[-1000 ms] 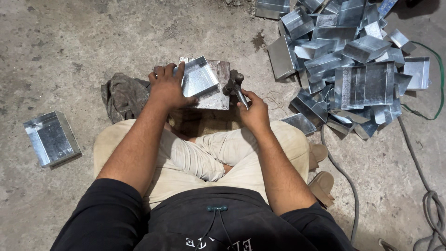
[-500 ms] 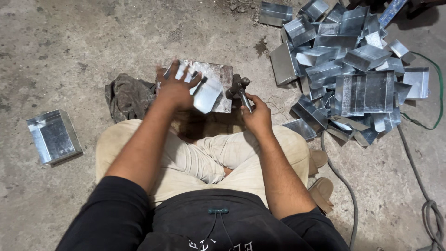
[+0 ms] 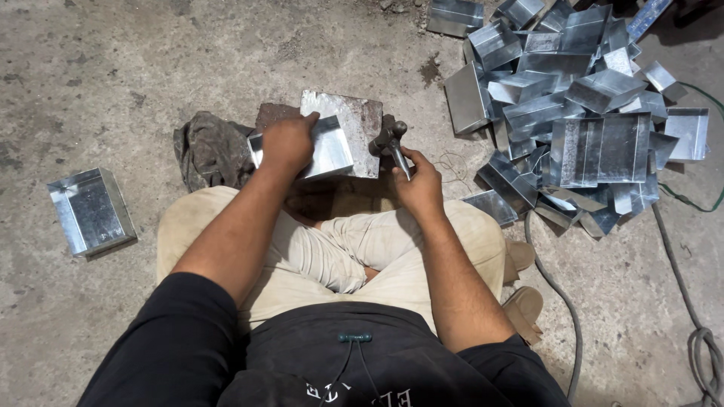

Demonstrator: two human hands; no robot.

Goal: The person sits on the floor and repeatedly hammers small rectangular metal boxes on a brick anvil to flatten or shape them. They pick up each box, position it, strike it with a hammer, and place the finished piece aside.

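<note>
I sit cross-legged on a concrete floor. My left hand grips a shiny folded sheet-metal tray and presses it flat on a square steel block in front of my knees. My right hand is closed round the handle of a small hammer, whose dark head rests just off the block's right edge, beside the tray.
A large heap of similar sheet-metal trays lies at the upper right. One finished tray sits alone on the floor at the left. A dirty rag lies left of the block. Cables run along the right side.
My left hand has turned the tray from a tilted, raised pose to lying flat on the block. The hammer hand has stayed beside the block's right edge.
</note>
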